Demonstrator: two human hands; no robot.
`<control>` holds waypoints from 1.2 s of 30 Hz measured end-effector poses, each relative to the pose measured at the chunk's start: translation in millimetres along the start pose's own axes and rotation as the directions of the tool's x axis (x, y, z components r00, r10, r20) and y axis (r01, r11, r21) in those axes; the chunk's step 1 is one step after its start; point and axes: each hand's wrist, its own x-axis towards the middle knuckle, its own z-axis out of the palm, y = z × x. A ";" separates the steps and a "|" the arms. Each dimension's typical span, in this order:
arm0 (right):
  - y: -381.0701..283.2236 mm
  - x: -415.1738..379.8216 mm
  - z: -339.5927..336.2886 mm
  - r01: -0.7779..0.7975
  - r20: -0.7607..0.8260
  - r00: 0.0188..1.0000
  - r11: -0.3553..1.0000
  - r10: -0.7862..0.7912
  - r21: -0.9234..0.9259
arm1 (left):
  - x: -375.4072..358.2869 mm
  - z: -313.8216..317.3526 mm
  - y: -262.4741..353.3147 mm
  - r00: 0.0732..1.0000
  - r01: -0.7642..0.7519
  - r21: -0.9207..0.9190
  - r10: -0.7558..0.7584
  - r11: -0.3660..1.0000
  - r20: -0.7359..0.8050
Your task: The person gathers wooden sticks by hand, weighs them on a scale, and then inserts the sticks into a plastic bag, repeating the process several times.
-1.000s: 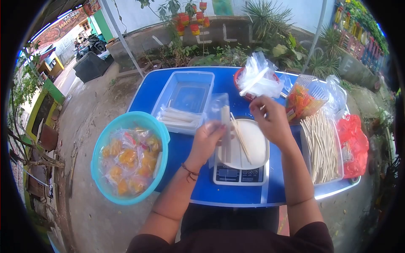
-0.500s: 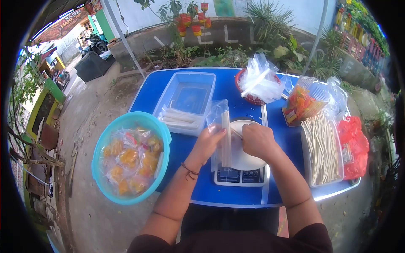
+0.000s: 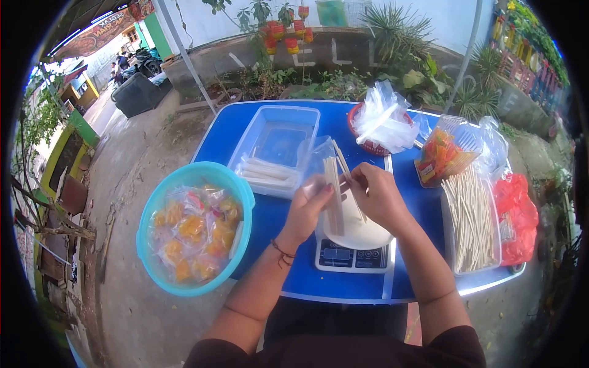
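Note:
My left hand (image 3: 308, 208) grips a clear plastic bag with several pale sticks (image 3: 333, 196) standing upright inside it. Right beside it, my right hand (image 3: 381, 193) pinches one or more similar pale sticks (image 3: 341, 158), tilted and close to the bag. Fingers partly hide how many there are. Beneath both hands is a round white plate (image 3: 368, 238) on top of a digital kitchen scale (image 3: 353, 259). I cannot read its display.
Left is a turquoise basin (image 3: 145, 245) of bagged yellow food. Behind my left hand, a clear plastic box (image 3: 279, 113) holds packed stick bundles. On the right are a tub of loose sticks (image 3: 471, 224), a red bag (image 3: 516, 218), a container of colourful packets (image 3: 440, 153) and a red basket (image 3: 374, 147) of plastic bags.
My right hand has turned from a fist low over the plate to a pinch, bringing its stick or sticks up against the bag. The bag's sticks have shifted slightly.

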 end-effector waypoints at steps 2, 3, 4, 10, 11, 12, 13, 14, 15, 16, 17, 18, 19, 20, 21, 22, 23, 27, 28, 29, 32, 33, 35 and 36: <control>-5.2 -0.2 2.0 -0.003 -0.056 0.998 0.999 0.006 0.051 | -1.7 -2.7 -6.0 0.995 -0.103 0.053 0.102 0.993 0.012; -8.1 -0.2 2.1 -0.002 -0.084 0.996 0.997 0.009 0.076 | -2.6 -3.2 -9.9 0.987 -0.159 0.073 0.158 0.985 0.012; -10.4 -0.3 2.0 0.036 -0.107 0.994 0.997 -0.029 0.067 | -3.4 -3.6 -11.8 0.976 -0.216 0.093 0.215 0.972 0.012; -15.9 -2.0 1.4 0.088 -0.131 0.988 0.996 -0.084 0.026 | -6.0 -5.6 -15.8 0.980 -0.200 0.212 0.196 0.957 0.039; -16.1 -2.6 1.8 0.088 -0.128 0.988 0.995 -0.083 0.037 | -6.9 -5.5 -16.3 0.978 -0.207 0.232 0.202 0.950 0.046; -16.2 -2.4 1.7 0.091 -0.128 0.988 0.995 -0.084 0.046 | -6.4 -5.4 -16.3 0.976 -0.218 0.254 0.210 0.942 0.055; -14.3 -2.5 1.9 0.095 -0.115 0.989 0.995 -0.093 0.011 | -6.0 -5.3 -15.9 0.974 -0.228 0.275 0.218 0.934 0.065; -10.5 -2.0 1.7 0.102 -0.102 0.989 0.994 -0.104 -0.026 | -5.2 -4.1 -13.2 0.977 -0.214 0.296 0.203 0.931 0.068; -7.6 -2.5 1.7 0.106 -0.090 0.990 0.992 -0.111 -0.063 | -5.8 -1.8 -8.9 0.980 -0.199 0.317 0.186 0.927 0.071; -6.4 -3.4 1.9 0.095 -0.080 0.992 0.994 -0.099 -0.057 | -6.7 0.0 -5.9 0.983 -0.181 0.339 0.166 0.923 0.073; -5.8 -3.2 1.8 0.087 -0.071 0.993 0.995 -0.090 -0.051 | -6.3 1.2 -4.5 0.984 -0.180 0.325 0.169 0.928 0.062; -5.6 -1.5 0.8 0.082 -0.066 0.994 0.996 -0.085 -0.046 | -4.5 2.8 -3.4 0.983 -0.184 0.312 0.176 0.932 0.054; -5.6 -2.5 0.1 0.083 -0.057 0.995 0.994 -0.087 -0.064 | -5.7 4.4 -3.9 0.983 -0.181 0.298 0.177 0.937 0.041; -5.9 -1.7 -1.0 0.089 -0.051 0.994 0.993 -0.093 -0.082 | -5.1 3.2 -6.4 0.984 -0.178 0.279 0.177 0.944 0.032; -6.4 -0.1 -2.4 0.095 -0.047 0.994 0.990 -0.100 -0.100 | -3.5 -0.3 -11.4 0.984 -0.177 0.261 0.177 0.949 0.025; -7.0 1.5 -3.6 0.075 -0.054 0.995 0.996 -0.078 -0.051 | -1.6 -3.4 -14.9 0.984 -0.175 0.242 0.177 0.954 0.017; -7.8 1.4 -4.7 0.052 -0.057 0.997 0.999 -0.052 -0.002 | -1.0 -5.4 -16.9 0.985 -0.170 0.237 0.174 0.956 0.007; -6.7 6.8 -24.0 0.107 -0.220 0.970 0.994 -0.106 -0.008 | -1.3 -4.9 -6.8 0.998 -0.052 0.222 0.057 0.974 -0.015; -7.2 7.4 -32.0 0.080 -0.284 0.955 0.997 -0.080 -0.013 | -2.9 -2.6 -0.6 1.000 0.003 0.220 0.001 0.975 -0.017; -3.4 8.7 -37.9 0.121 -0.389 0.918 0.988 -0.077 0.091 | -3.5 -1.3 2.7 1.000 0.021 0.194 -0.025 0.981 0.019; -7.0 6.0 -50.0 0.263 -0.590 0.807 0.871 0.037 0.414 | -7.0 5.6 11.4 0.987 0.099 0.140 -0.116 0.985 0.114; -10.2 4.6 -53.6 0.315 -0.626 0.774 0.799 0.096 0.512 | -8.8 9.7 15.9 0.979 0.136 0.138 -0.154 0.981 0.137; -11.8 2.3 -56.4 0.270 -0.581 0.798 0.765 0.162 0.584 | -9.9 12.1 16.8 0.967 0.170 0.152 -0.194 0.974 0.166; -11.7 1.3 -57.0 0.246 -0.556 0.808 0.746 0.194 0.619 | -9.6 12.4 15.4 0.965 0.166 0.166 -0.195 0.972 0.174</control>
